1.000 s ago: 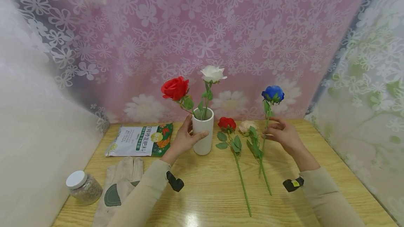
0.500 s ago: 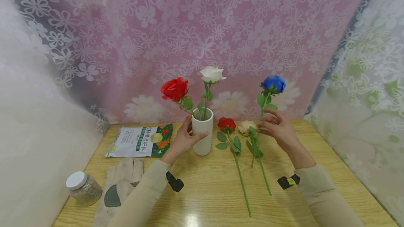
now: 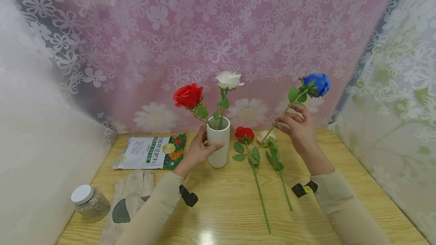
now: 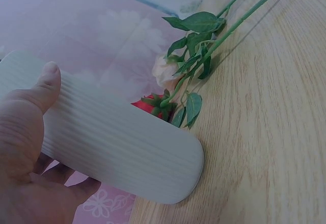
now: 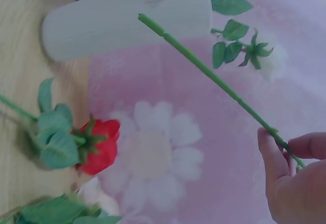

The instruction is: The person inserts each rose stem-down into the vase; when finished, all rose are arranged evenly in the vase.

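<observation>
2 roses (image 3: pixel 188 95) in vase (image 3: pixel 219 137); left, apparently gloves (image 3: pixel 131 188).

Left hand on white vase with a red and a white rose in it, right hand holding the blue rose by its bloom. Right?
No: the right hand pinches the blue rose by its stem, not its bloom, as the head view shows. The rest stands: left hand on the white vase.
</observation>
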{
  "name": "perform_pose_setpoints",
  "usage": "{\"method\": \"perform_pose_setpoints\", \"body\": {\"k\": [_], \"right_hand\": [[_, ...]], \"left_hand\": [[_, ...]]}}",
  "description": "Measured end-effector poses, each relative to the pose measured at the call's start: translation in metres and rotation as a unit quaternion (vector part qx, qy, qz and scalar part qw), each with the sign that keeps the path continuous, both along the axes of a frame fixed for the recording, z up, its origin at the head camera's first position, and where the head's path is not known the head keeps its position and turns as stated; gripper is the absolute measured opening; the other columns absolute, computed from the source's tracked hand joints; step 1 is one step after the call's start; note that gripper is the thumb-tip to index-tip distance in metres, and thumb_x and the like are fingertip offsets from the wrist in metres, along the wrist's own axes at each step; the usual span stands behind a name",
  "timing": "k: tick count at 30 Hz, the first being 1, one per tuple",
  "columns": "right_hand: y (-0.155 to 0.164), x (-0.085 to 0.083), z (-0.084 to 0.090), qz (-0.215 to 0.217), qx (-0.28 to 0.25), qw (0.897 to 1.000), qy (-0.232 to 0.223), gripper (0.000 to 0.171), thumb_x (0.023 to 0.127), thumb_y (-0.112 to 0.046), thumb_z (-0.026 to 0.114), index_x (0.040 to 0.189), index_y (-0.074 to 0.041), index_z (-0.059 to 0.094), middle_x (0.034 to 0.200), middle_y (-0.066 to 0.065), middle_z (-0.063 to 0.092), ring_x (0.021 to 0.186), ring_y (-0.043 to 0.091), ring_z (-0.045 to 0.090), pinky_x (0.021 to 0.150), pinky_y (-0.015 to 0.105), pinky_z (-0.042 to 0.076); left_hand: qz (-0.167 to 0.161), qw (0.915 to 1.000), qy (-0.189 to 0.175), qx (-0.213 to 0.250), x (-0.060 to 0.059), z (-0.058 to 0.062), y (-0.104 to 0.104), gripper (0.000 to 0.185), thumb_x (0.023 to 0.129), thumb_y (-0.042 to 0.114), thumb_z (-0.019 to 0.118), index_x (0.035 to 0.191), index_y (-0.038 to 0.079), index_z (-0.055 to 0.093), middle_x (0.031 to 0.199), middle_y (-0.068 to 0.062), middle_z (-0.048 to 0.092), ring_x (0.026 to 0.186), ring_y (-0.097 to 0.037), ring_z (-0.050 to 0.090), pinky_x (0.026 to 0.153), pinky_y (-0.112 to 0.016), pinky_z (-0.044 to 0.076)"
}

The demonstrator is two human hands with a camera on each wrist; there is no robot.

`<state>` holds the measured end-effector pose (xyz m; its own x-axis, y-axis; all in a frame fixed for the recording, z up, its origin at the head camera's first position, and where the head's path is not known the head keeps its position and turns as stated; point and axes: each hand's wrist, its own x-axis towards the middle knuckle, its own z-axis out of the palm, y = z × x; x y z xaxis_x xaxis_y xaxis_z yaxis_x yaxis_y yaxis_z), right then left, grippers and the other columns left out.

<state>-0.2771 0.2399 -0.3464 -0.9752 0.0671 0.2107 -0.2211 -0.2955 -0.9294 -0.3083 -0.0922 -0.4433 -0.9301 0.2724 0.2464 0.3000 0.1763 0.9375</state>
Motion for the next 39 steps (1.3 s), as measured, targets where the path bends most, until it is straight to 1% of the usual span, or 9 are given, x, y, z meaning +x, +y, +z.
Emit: {"method": "perform_pose_setpoints", "body": {"k": [3, 7, 10, 15, 20, 26, 30, 35, 39], "right_hand": [[-0.006, -0.001, 0.008, -0.013, -0.025, 1.0, 0.012, 0.04, 0.102, 0.001, 0.064, 0.134, -0.016, 0.047, 0.097, 0.002, 0.062, 0.089, 0.017, 0.075, 0.084, 0.031, 0.066], [-0.015, -0.002, 0.02, -0.026, -0.046, 0.998, 0.027, 0.043, 0.101, 0.003, 0.065, 0.136, -0.012, 0.044, 0.097, 0.004, 0.062, 0.089, 0.019, 0.075, 0.086, 0.033, 0.065], [-0.021, -0.003, 0.027, -0.026, -0.067, 0.997, 0.034, 0.044, 0.101, 0.004, 0.064, 0.136, -0.01, 0.041, 0.096, 0.005, 0.063, 0.088, 0.02, 0.075, 0.087, 0.034, 0.065], [-0.033, -0.006, 0.036, -0.037, -0.108, 0.992, 0.047, 0.042, 0.098, 0.006, 0.067, 0.129, -0.01, 0.043, 0.093, 0.007, 0.065, 0.086, 0.022, 0.077, 0.087, 0.037, 0.065], [-0.045, -0.01, 0.041, -0.062, -0.126, 0.989, 0.05, 0.043, 0.097, 0.006, 0.069, 0.128, -0.009, 0.042, 0.092, 0.008, 0.063, 0.086, 0.024, 0.077, 0.084, 0.038, 0.065], [-0.054, -0.014, 0.045, -0.073, -0.127, 0.987, 0.059, 0.038, 0.098, 0.007, 0.066, 0.123, -0.011, 0.044, 0.09, 0.008, 0.061, 0.084, 0.023, 0.076, 0.082, 0.037, 0.066], [-0.061, -0.018, 0.044, -0.07, -0.124, 0.988, 0.067, 0.037, 0.098, 0.007, 0.066, 0.122, -0.012, 0.045, 0.093, 0.009, 0.059, 0.085, 0.022, 0.076, 0.083, 0.037, 0.066], [-0.074, -0.023, 0.038, -0.063, -0.078, 0.992, 0.08, 0.036, 0.099, 0.008, 0.064, 0.121, -0.014, 0.045, 0.097, 0.009, 0.058, 0.086, 0.021, 0.076, 0.085, 0.036, 0.065], [-0.084, -0.024, 0.033, -0.039, -0.048, 0.993, 0.097, 0.036, 0.1, 0.01, 0.062, 0.121, -0.016, 0.047, 0.096, 0.007, 0.061, 0.087, 0.02, 0.077, 0.086, 0.037, 0.065]], "left_hand": [[-0.001, 1.0, 0.003, 0.0, -0.001, 0.0, 0.0, 0.09, 0.096, 0.025, 0.081, 0.166, 0.023, 0.024, 0.158, -0.013, 0.049, 0.147, -0.036, 0.051, 0.118, -0.06, 0.044], [-0.004, 1.0, 0.003, 0.0, -0.001, 0.001, 0.0, 0.09, 0.096, 0.024, 0.081, 0.166, 0.022, 0.024, 0.158, -0.014, 0.049, 0.147, -0.036, 0.051, 0.119, -0.059, 0.043], [-0.003, 1.0, 0.002, -0.002, 0.0, 0.001, 0.0, 0.091, 0.096, 0.023, 0.081, 0.166, 0.022, 0.023, 0.157, -0.014, 0.049, 0.147, -0.036, 0.051, 0.119, -0.059, 0.044], [-0.001, 1.0, 0.003, -0.002, 0.001, 0.002, 0.0, 0.091, 0.096, 0.023, 0.08, 0.166, 0.02, 0.023, 0.157, -0.015, 0.05, 0.146, -0.036, 0.052, 0.118, -0.058, 0.045], [-0.002, 1.0, -0.002, 0.0, 0.003, 0.002, 0.0, 0.093, 0.096, 0.025, 0.08, 0.168, 0.02, 0.021, 0.159, -0.015, 0.049, 0.147, -0.036, 0.051, 0.117, -0.058, 0.046], [-0.003, 1.0, 0.003, 0.0, 0.002, 0.001, 0.0, 0.095, 0.096, 0.025, 0.08, 0.169, 0.019, 0.019, 0.159, -0.015, 0.048, 0.147, -0.036, 0.051, 0.117, -0.059, 0.046], [-0.004, 1.0, 0.007, 0.001, 0.001, 0.0, 0.0, 0.094, 0.096, 0.024, 0.08, 0.168, 0.019, 0.019, 0.159, -0.015, 0.048, 0.147, -0.036, 0.051, 0.118, -0.059, 0.045], [-0.004, 1.0, 0.006, 0.003, 0.001, 0.0, 0.0, 0.092, 0.097, 0.024, 0.08, 0.168, 0.021, 0.021, 0.158, -0.015, 0.049, 0.147, -0.036, 0.051, 0.119, -0.059, 0.044], [-0.004, 1.0, 0.005, 0.004, 0.002, 0.0, 0.0, 0.092, 0.097, 0.024, 0.08, 0.168, 0.021, 0.021, 0.158, -0.014, 0.049, 0.147, -0.036, 0.052, 0.118, -0.059, 0.045]]}}
